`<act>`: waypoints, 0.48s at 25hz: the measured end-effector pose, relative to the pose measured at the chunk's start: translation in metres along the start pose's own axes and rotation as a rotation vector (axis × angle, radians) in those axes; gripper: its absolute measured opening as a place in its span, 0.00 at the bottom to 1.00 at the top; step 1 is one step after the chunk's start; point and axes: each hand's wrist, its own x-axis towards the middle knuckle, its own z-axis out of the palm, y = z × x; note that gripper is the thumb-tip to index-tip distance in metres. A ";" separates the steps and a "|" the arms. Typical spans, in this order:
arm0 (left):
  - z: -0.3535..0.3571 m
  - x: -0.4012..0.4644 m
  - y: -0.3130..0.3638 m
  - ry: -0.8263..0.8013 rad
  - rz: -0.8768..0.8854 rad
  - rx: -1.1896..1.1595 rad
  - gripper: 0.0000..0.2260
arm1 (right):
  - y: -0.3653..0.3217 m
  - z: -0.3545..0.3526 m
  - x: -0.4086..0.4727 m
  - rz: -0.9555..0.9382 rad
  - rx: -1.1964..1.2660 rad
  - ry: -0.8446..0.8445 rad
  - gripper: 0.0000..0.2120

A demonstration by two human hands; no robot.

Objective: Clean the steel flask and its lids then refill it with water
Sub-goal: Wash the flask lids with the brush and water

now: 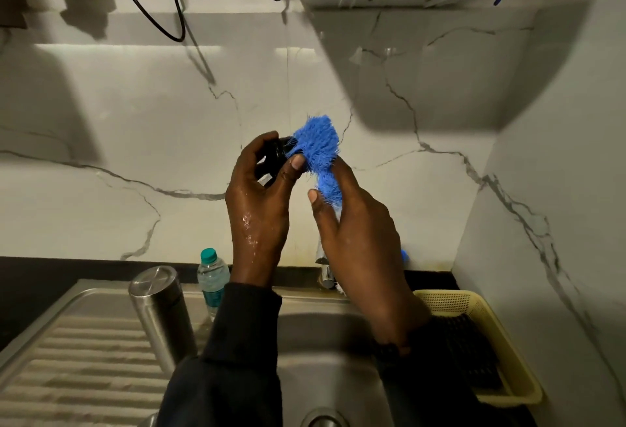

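The sink (338, 342) lies nearest, the steel flask (159, 311) upright on its left drainboard edge beside a water bottle (212, 277). Above, the left hand (261, 196) curls its fingers around a black lid (272, 159); the right hand (355, 223) grips a blue brush (318, 142) whose bristles touch the lid

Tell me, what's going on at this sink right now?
A person is scrubbing a small black lid, gripped in the left hand, with a blue bristle brush held in the right hand, above the steel sink. The steel flask stands upside down on the draining board, next to a plastic water bottle. A yellow basket sits to the right of the sink.
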 end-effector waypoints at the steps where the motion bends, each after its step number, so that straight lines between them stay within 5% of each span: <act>1: -0.003 -0.005 -0.003 0.021 -0.014 0.007 0.18 | 0.001 0.001 -0.004 -0.003 0.009 -0.021 0.25; 12: -0.019 -0.036 -0.022 0.094 -0.082 -0.042 0.16 | 0.022 0.012 -0.024 -0.053 -0.037 -0.157 0.19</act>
